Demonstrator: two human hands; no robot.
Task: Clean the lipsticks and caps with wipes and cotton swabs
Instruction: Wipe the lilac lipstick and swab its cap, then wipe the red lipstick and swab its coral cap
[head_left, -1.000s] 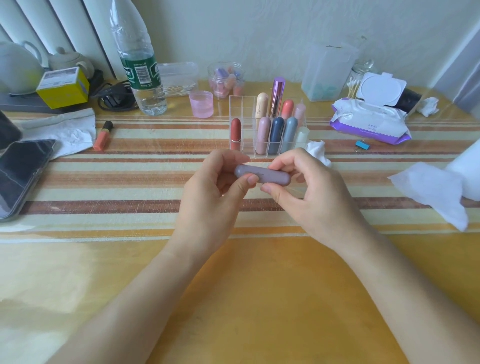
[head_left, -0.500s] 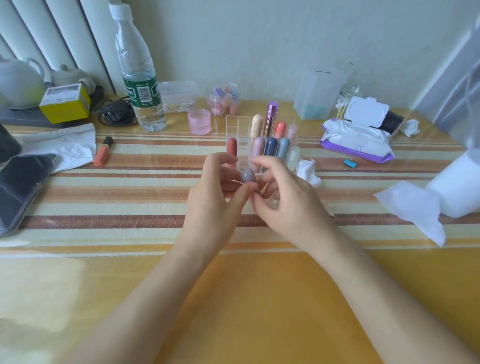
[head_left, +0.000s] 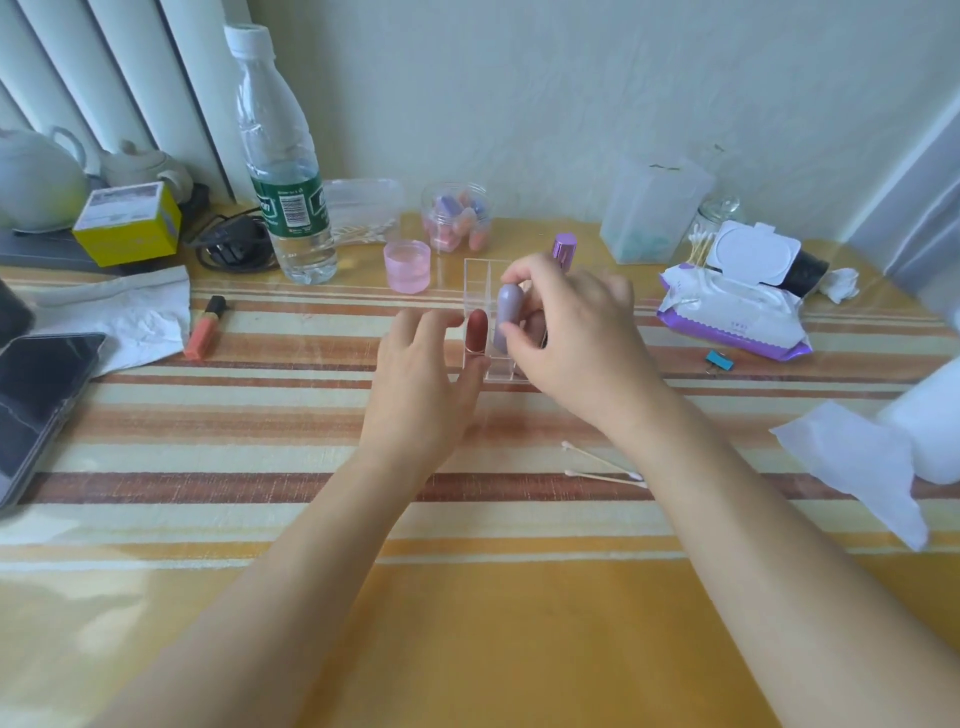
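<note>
Your right hand (head_left: 566, 332) pinches the lilac lipstick (head_left: 508, 317) between thumb and fingers. The tube stands upright, long axis vertical, with its lower end down among the cells of the clear organizer (head_left: 480, 270). Your fingers hide the base, so I cannot tell whether it has seated.

It sits just beside the red lipstick (head_left: 476, 332), at that tube's 3 o'clock. The move probably calls for a straight drop with no lean toward 9 o'clock.

Your left hand (head_left: 421, 384) is open, its fingers relaxed. Its tips touch the organizer's front-left wall at 6 o'clock of the red tube, seemingly to steady the rack.

Your right hand hides most of the other tubes; only a purple cap (head_left: 564, 247) shows at 12 o'clock. The back-left cells look free.

Two cotton swabs (head_left: 602, 467) lie on the bench (head_left: 467, 623) at 5 o'clock of the organizer, beside your right forearm. The wipes pack (head_left: 737, 317) sits at 3 o'clock, lid up. An orange lipstick (head_left: 205, 327) lies flat at 9 o'clock, well apart.
</note>
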